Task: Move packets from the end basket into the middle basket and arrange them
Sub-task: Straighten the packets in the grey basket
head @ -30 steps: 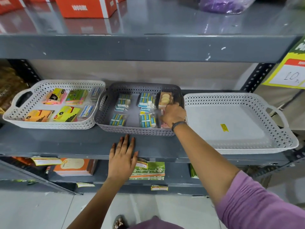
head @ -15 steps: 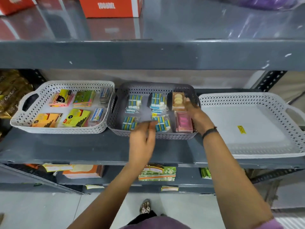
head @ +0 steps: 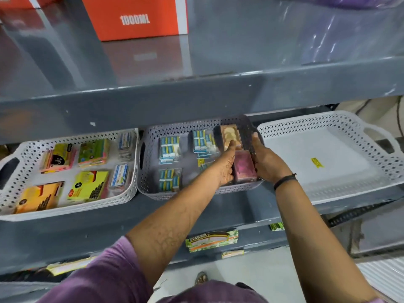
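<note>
left hand (head: 226,166) came in from shelf edge, now flanks pink packet (head: 243,167) with right hand (head: 265,159) | fingers flat against packet sides, squaring not lifting | middle basket (head: 150,171) right column | end basket (head: 328,191) looks emptied, arranging stage

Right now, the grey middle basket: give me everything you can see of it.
The grey basket looks like moulded plastic, with perforated walls and a handle slot in its left end. It sits flat on the grey shelf between two white baskets. Inside lie blue-and-white packets, a tan packet and a pink packet along its right side. The left hand and right hand flank the pink packet; contact with the basket wall is unclear.
</note>
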